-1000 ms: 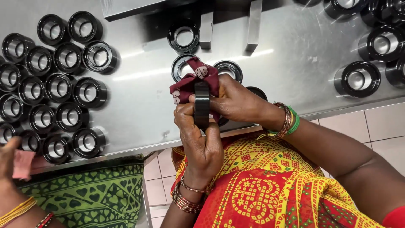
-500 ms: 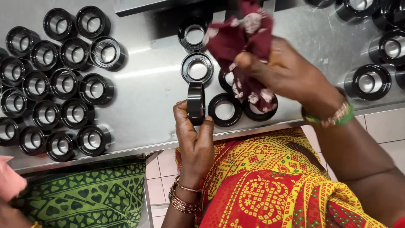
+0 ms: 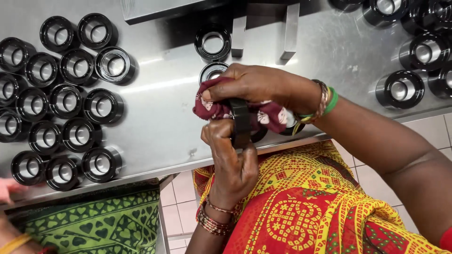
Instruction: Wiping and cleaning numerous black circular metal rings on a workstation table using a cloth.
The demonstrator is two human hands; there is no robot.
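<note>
Ring (image 3: 241, 123), black, held edge-up at table (image 3: 160, 117) front edge, 6 o'clock of centre. Left hand (image 3: 230, 157) fingers pinch it from below. Right hand (image 3: 256, 87) fingers bunch maroon cloth (image 3: 212, 106) over its top, touching it. More rings (image 3: 213, 43) at 12 o'clock, partly under cloth. Black cylinders (image 3: 66, 101) clustered at 9 o'clock, another group (image 3: 414, 51) at 2 o'clock. Another person's hand (image 3: 7, 188) at 8 o'clock edge, green fabric (image 3: 94, 226) below.
</note>
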